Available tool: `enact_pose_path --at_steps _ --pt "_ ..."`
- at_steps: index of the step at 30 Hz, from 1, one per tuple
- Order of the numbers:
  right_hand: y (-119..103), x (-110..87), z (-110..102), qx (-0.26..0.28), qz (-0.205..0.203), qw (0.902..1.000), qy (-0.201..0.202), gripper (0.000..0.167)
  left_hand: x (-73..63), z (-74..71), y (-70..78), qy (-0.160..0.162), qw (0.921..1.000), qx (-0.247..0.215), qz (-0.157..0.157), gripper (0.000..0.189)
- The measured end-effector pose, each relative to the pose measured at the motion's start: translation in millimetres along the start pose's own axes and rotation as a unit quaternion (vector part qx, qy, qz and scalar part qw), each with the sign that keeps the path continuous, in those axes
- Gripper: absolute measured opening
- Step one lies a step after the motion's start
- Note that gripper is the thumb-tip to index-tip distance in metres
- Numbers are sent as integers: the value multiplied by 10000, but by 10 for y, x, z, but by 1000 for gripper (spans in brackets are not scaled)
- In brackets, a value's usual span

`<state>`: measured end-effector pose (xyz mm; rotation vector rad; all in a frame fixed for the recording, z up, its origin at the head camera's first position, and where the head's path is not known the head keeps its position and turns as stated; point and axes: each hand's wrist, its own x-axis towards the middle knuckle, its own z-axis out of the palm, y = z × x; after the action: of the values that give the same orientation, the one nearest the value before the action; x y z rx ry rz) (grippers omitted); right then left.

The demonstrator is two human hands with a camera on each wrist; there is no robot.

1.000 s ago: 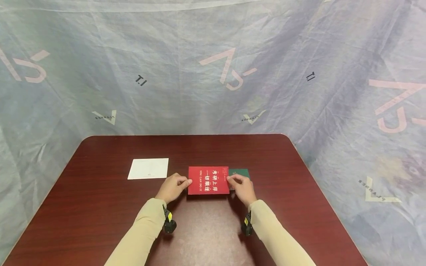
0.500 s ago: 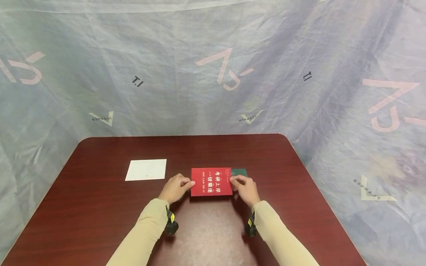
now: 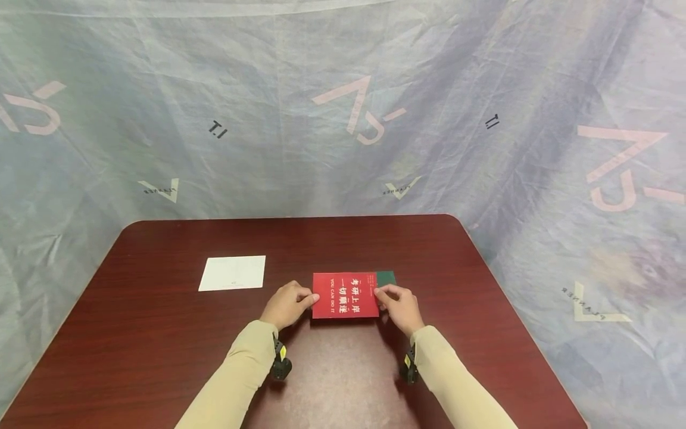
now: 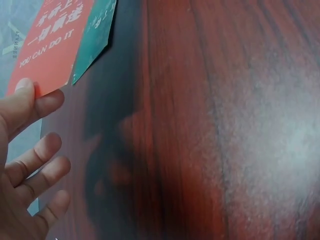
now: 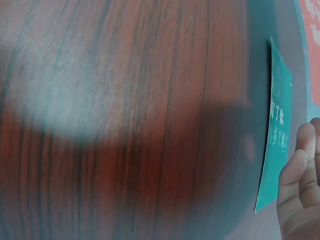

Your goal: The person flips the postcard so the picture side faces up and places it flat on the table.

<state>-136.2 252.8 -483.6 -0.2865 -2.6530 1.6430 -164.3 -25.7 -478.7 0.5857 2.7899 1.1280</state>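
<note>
A red card point(image 3: 345, 295) with white Chinese lettering and "YOU CAN DO IT" hangs level between both hands, close over the table. My left hand point(image 3: 287, 304) pinches its left edge between thumb and index finger. On the opposite edge, the thumb and fingers of my right hand point(image 3: 401, 307) pinch it. Behind the red card, a green card point(image 3: 386, 277) lies on the table, mostly covered in the head view. The right wrist view shows more of this green card point(image 5: 280, 125), with pale lettering. In the left wrist view, the other left fingers point(image 4: 52, 172) spread loosely below the red card.
A white card point(image 3: 233, 273) lies flat at the back left of the dark red wooden table point(image 3: 155, 333). A grey printed cloth point(image 3: 289, 119) hangs behind the table and along both sides. Small black cameras point(image 3: 280, 367) sit on the wrists.
Both hands have shifted the red card to the right and slightly nearer, so it hides more of the green card. The head view has turned slightly to the right.
</note>
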Motion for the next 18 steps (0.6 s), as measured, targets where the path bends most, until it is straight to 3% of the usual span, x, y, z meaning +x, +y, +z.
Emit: enact_pose_path --at_steps 8,18 --pt "28 -36 -79 -220 37 9997 53 18 -35 11 139 3 10000 36 -7 29" --pt "105 -44 -157 -244 107 9996 22 16 -4 119 161 -158 9996 213 -116 27"
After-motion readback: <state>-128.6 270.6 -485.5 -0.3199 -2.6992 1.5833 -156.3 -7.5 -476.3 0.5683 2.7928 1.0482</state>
